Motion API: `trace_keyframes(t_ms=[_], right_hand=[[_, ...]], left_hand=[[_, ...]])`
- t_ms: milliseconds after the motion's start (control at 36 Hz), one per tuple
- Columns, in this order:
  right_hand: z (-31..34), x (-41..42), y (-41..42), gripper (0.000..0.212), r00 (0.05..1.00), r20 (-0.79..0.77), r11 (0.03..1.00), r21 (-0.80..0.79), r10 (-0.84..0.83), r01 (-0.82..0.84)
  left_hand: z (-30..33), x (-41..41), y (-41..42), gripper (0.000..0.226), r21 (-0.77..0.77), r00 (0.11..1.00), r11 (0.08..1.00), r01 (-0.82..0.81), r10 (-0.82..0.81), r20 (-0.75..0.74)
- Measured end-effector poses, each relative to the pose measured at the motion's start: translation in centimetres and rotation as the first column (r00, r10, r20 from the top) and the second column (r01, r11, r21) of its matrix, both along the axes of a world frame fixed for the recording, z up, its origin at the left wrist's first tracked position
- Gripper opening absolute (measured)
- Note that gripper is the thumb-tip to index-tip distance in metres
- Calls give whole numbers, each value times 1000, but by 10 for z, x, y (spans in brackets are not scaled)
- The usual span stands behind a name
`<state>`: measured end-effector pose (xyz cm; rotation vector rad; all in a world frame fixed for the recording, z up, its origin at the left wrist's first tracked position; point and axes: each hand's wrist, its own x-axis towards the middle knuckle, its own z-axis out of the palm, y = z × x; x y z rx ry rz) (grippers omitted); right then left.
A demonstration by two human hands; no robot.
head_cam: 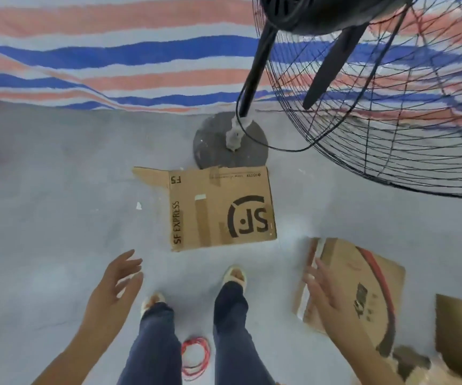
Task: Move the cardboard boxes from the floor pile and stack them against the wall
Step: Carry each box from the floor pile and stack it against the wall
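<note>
Flattened boxes on the grey floor, both hands spread, holding nothing.

The SF Express box lies at 12 o'clock, against the fan base. Left hand hovers at 8 o'clock, fingers wide; right hand reaches over the red-striped box at 4 o'clock.

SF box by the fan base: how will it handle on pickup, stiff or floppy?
The SF box lies collapsed flat, so it is probably light and bendy when lifted by one edge. Its loose torn flap may dangle or catch. Lying flat on the smooth floor, it would likely slide rather than tip.
</note>
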<state>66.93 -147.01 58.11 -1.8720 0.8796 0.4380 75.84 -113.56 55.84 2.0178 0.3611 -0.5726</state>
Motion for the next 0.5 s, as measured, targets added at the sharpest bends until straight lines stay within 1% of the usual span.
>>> trace_keyframes(t_ms=[83,111,194,278,333,389,444,500], right_hand=[[-51,33,-32,67,996,-72,999,13,44,-43],[-71,44,-40,65,995,-90,999,12,38,-37],[-144,75,-57,49,985,-164,999,-15,48,-51],[-222,101,-68,47,967,-246,996,-44,70,-83],[-269,116,-72,49,957,-280,994,-67,69,-91],[-314,126,-76,50,947,-319,995,-85,31,-61],[-357,132,-79,53,934,-351,994,-100,-68,35],[-391,134,-79,54,911,-371,984,-93,-178,155]], left_hand=[[-52,22,-22,32,38,998,999,-31,33,-57],[-71,29,-28,33,48,995,998,-40,44,-90],[-143,47,-42,37,91,981,990,-108,121,-150],[-221,62,-53,42,146,963,979,-140,169,-211],[-269,68,-57,52,196,948,970,-144,192,-252],[-309,71,-60,61,217,921,954,-205,263,-287],[-344,70,-60,64,202,880,935,-292,345,-327],[-370,64,-57,53,138,839,918,-371,395,-375]])
